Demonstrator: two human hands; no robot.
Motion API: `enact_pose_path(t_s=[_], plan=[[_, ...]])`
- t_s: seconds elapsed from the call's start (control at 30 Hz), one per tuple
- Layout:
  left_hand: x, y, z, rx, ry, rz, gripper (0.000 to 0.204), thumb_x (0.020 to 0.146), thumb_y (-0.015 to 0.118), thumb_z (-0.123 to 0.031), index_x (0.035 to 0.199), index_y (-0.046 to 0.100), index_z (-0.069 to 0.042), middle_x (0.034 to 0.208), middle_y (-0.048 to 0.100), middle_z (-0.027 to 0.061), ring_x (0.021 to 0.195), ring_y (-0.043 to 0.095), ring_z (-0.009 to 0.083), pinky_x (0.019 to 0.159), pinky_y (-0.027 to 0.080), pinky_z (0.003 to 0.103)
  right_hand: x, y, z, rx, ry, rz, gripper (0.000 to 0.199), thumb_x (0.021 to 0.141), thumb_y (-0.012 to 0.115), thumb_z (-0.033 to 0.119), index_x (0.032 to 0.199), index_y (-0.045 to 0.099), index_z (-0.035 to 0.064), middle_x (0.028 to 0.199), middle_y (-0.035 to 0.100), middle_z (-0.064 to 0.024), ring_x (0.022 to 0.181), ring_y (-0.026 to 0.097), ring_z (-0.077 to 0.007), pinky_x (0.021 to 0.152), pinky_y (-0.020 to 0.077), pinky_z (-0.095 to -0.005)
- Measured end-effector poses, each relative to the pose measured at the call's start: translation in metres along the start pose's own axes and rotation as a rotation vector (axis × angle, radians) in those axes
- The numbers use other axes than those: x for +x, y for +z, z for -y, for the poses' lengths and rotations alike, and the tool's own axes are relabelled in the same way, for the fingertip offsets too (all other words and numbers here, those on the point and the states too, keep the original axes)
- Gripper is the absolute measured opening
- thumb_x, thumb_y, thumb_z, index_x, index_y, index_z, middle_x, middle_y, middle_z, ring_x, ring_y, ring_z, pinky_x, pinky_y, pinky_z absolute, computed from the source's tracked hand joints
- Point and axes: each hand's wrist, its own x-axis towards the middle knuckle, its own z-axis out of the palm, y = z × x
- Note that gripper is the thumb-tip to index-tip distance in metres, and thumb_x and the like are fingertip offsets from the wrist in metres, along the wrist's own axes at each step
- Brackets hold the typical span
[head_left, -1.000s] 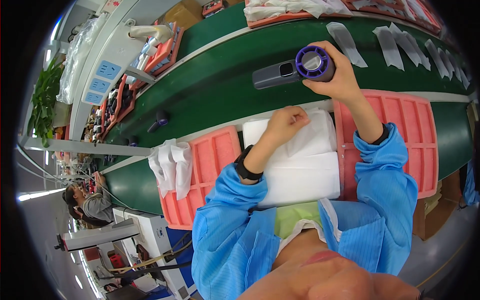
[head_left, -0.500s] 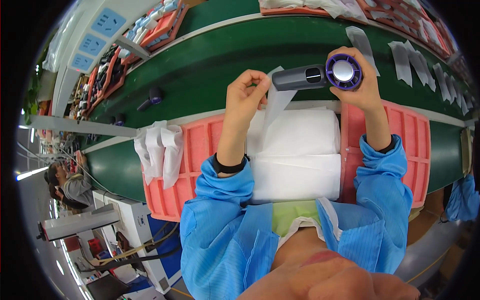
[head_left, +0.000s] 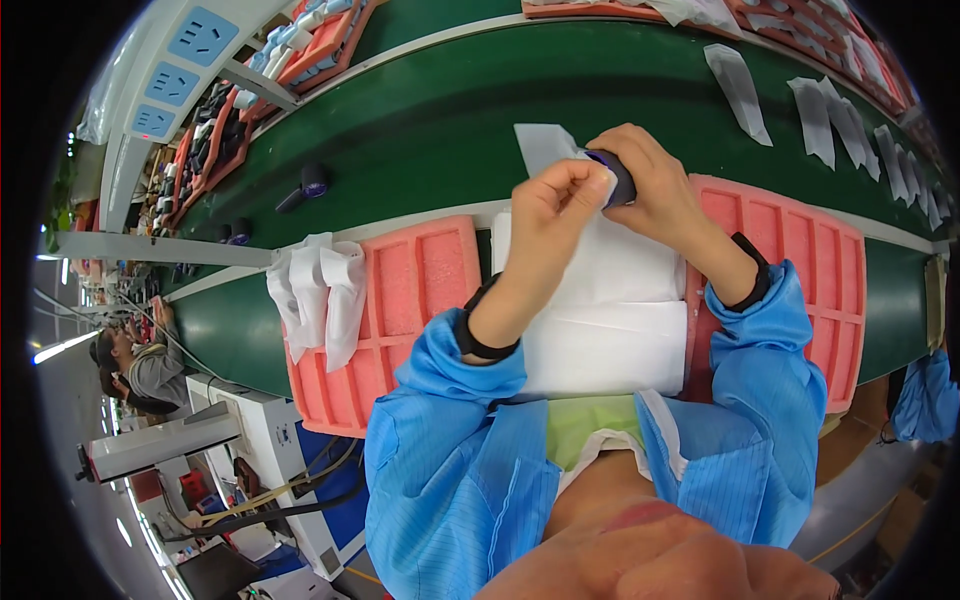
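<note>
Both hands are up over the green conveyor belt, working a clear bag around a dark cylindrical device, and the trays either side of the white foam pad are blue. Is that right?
Not quite: in the head view the trays flanking the white foam pad are pink, not blue. The rest holds: left hand and right hand work a clear bag around the dark cylindrical device over the green conveyor belt.

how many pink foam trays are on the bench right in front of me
2. One pink tray lies left of the white foam stack, with folded white bags draped on its left edge. The other pink tray lies right of the stack, partly under the right sleeve. More trays farther off are not counted.
</note>
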Motion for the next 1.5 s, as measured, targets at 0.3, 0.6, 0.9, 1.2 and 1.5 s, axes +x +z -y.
enact_pose_path(t_s=[0.3,0.6,0.9,1.2,1.5], plan=[[-0.007,0.013,0.005,0.669,0.583,0.036,0.030,0.074,0.070,-0.002,0.103,0.066,-0.005,0.090,0.058,0.0084,0.067,0.058,0.0209,0.058,0.048,0.030,-0.002,0.005,-0.009,0.091,0.019,-0.066,0.058,0.056,0.075,-0.004,0.110,0.056,0.0040,0.103,0.058,-0.0120,0.092,0.060,-0.0302,0.077,0.0502,-0.0342],[-0.003,0.013,0.000,0.929,0.365,0.082,0.067,0.062,0.074,-0.007,0.126,0.053,-0.010,0.125,0.043,0.0133,0.084,0.060,0.0242,0.064,0.051,0.034,-0.008,0.010,-0.004,0.100,0.218,-0.126,0.061,0.059,0.074,-0.002,0.115,0.052,0.0029,0.105,0.056,-0.0125,0.096,0.059,-0.0303,0.080,0.0491,-0.0343],[0.020,-0.011,0.005,0.769,0.441,0.019,0.068,0.058,0.073,-0.005,0.122,0.052,-0.007,0.115,0.055,0.0124,0.099,0.058,0.0269,0.079,0.051,0.035,-0.005,0.002,-0.008,0.600,0.222,0.028,0.069,0.063,0.078,0.009,0.125,0.048,0.0042,0.118,0.052,-0.0131,0.110,0.054,-0.0231,0.088,0.0459,-0.0361],[0.023,-0.028,-0.028,-0.002,0.209,0.451,0.052,0.060,0.061,0.001,0.112,0.057,-0.003,0.117,0.057,0.0095,0.108,0.052,0.0202,0.091,0.043,0.034,-0.009,0.000,-0.021,0.501,0.248,0.569,0.058,0.066,0.077,0.009,0.120,0.055,0.0043,0.109,0.062,-0.0121,0.094,0.062,-0.0260,0.077,0.0496,-0.0349],[0.017,-0.019,-0.007,0.461,0.309,-0.120,0.041,0.070,0.075,-0.011,0.109,0.062,-0.006,0.118,0.053,0.0088,0.107,0.052,0.0216,0.088,0.040,0.033,-0.007,0.001,-0.016,-0.241,0.161,0.020,0.042,0.063,0.073,0.002,0.102,0.058,0.0034,0.088,0.061,-0.0118,0.082,0.062,-0.0312,0.069,0.0489,-0.0375]])
